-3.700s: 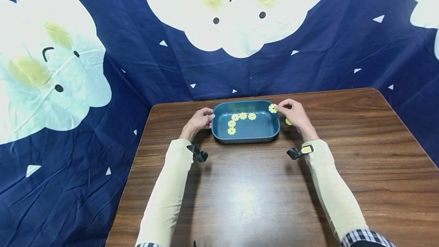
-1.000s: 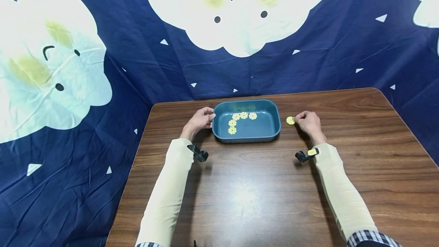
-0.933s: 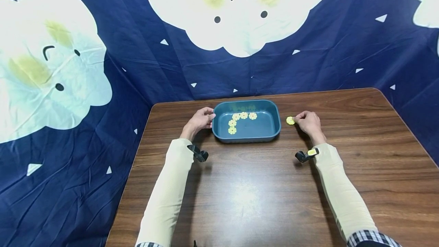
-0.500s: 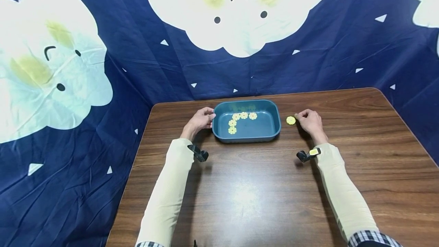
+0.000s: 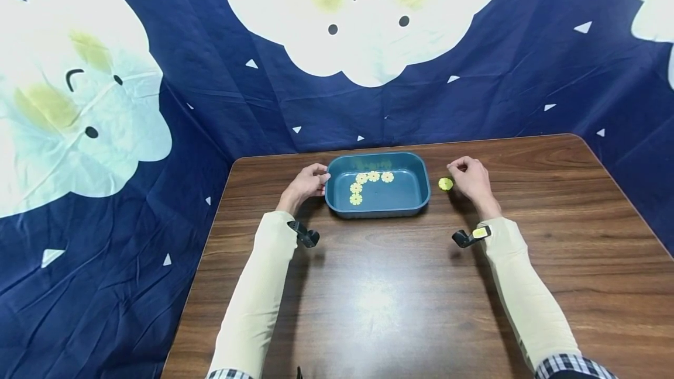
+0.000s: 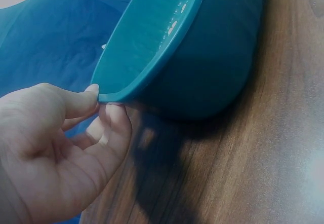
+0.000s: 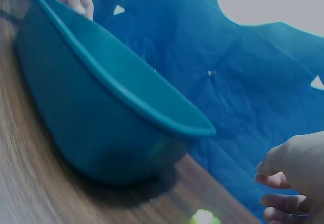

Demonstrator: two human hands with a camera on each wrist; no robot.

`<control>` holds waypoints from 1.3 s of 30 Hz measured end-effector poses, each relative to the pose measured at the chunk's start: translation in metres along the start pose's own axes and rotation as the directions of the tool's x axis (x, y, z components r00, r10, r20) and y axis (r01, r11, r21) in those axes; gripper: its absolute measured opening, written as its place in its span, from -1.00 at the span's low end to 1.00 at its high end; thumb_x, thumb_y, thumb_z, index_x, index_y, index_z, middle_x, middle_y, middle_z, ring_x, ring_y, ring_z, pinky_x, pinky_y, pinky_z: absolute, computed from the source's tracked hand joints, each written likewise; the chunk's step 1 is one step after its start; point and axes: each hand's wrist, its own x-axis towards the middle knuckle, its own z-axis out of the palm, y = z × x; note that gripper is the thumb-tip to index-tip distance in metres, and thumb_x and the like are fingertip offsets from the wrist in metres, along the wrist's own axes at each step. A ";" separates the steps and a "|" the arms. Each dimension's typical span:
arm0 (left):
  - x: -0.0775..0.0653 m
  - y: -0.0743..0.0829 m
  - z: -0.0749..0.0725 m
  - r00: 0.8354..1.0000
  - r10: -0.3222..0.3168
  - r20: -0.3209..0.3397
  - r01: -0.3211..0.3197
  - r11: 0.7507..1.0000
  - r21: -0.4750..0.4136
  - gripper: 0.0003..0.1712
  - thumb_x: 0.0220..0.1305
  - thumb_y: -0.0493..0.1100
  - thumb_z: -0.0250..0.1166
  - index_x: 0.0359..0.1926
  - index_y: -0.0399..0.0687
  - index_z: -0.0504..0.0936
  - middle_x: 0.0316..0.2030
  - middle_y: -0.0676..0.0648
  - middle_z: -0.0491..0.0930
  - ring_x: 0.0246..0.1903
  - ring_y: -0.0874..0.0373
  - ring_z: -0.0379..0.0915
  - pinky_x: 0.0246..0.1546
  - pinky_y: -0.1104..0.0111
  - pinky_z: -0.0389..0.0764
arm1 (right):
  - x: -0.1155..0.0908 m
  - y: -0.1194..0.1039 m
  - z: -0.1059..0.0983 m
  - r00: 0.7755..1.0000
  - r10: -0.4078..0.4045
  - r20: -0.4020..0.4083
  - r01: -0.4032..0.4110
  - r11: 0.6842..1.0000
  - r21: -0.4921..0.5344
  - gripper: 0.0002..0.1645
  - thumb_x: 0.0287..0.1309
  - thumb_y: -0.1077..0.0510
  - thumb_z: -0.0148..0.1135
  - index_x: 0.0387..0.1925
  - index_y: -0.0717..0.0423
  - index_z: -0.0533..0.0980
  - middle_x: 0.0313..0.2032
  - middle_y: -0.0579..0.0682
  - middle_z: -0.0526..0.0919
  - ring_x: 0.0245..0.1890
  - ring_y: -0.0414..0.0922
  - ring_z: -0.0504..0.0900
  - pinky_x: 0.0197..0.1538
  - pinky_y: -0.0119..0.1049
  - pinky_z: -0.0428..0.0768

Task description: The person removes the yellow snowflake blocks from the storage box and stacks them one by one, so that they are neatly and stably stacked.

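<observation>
In the head view, a dark teal, rounded rectangular basin (image 5: 377, 213) stands at the back of the table. Several yellow flower-shaped discs (image 5: 374, 176) lie on its floor in a bent row. My left hand (image 5: 306, 183) pinches its left rim, thumb on top and fingers below, as the left wrist view shows of the rim (image 6: 147, 72). To the basin's right, a yellow-green flower-shaped disc (image 5: 445, 183) lies on the table. Just above and behind it hovers my right hand (image 5: 471, 179), fingers bent; I cannot tell whether anything thin is between the fingertips.
The brown wooden table (image 5: 379, 285) reaches toward me, with a bright glare patch near its middle. A dark blue cloth (image 5: 316, 110) with white clouds hangs close behind its back edge and on the left. Small black cameras (image 5: 463, 238) sit on both wrists.
My right hand, earlier holding a flower-shaped disc at the basin's right end, moved right to the disc on the table, touched it, then rose slightly. My left hand stayed on the rim.
</observation>
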 end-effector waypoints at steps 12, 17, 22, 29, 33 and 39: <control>0.002 -0.001 0.001 1.000 0.002 -0.005 -0.002 1.000 -0.004 -0.64 0.43 -0.28 0.03 0.19 -0.25 0.31 -0.41 -0.06 0.37 -0.53 0.22 0.36 -0.48 0.47 0.51 | -0.004 -0.033 0.012 0.988 -0.157 -0.011 0.157 0.985 0.076 -0.72 0.28 0.07 0.16 -0.19 0.24 0.54 -0.20 0.16 0.49 -0.20 -0.04 0.44 -0.11 -0.25 0.39; 0.003 -0.001 0.001 1.000 0.004 -0.002 -0.004 1.000 -0.009 -0.64 0.43 -0.29 0.03 0.20 -0.27 0.31 -0.42 -0.05 0.37 -0.53 0.22 0.35 -0.49 0.47 0.50 | -0.006 -0.045 0.022 0.979 -0.202 0.007 0.200 0.974 0.110 -0.74 0.25 0.09 0.20 -0.19 0.23 0.53 -0.15 0.19 0.50 -0.14 0.05 0.51 -0.03 -0.14 0.46; 0.002 0.000 0.002 1.000 0.001 -0.005 -0.001 1.000 0.005 -0.63 0.43 -0.27 0.04 0.20 -0.25 0.31 -0.41 -0.06 0.38 -0.51 0.20 0.36 -0.48 0.46 0.51 | -0.010 -0.055 0.035 0.967 -0.250 0.046 0.243 0.962 0.125 -0.74 0.22 0.08 0.25 -0.19 0.20 0.53 -0.10 0.21 0.51 -0.09 0.12 0.50 0.02 -0.04 0.46; 0.002 0.000 0.001 1.000 -0.011 -0.006 0.011 1.000 0.003 -0.61 0.43 -0.27 0.03 0.22 -0.25 0.31 -0.36 -0.10 0.38 -0.50 0.20 0.36 -0.47 0.46 0.51 | -0.014 -0.068 0.053 0.948 -0.299 0.112 0.285 0.950 0.126 -0.77 0.21 0.10 0.26 -0.18 0.16 0.52 -0.08 0.19 0.50 -0.05 0.11 0.47 0.03 -0.03 0.43; 0.002 -0.001 0.001 1.000 -0.008 -0.006 0.008 1.000 -0.005 -0.60 0.43 -0.28 0.03 0.23 -0.27 0.29 -0.33 -0.11 0.37 -0.50 0.20 0.36 -0.47 0.46 0.51 | -0.017 -0.074 0.064 0.943 -0.292 0.160 0.273 0.953 0.129 -0.77 0.21 0.07 0.26 -0.17 0.11 0.51 -0.06 0.14 0.48 -0.03 0.12 0.50 0.04 -0.01 0.47; 0.000 0.000 0.001 1.000 -0.005 -0.008 0.005 1.000 -0.014 -0.62 0.43 -0.28 0.03 0.21 -0.27 0.30 -0.35 -0.10 0.36 -0.52 0.21 0.36 -0.49 0.47 0.51 | -0.022 -0.082 0.083 0.923 -0.294 0.248 0.275 0.955 0.106 -0.68 0.20 0.04 0.27 -0.09 0.14 0.51 0.02 0.15 0.45 -0.05 0.13 0.51 0.03 -0.03 0.48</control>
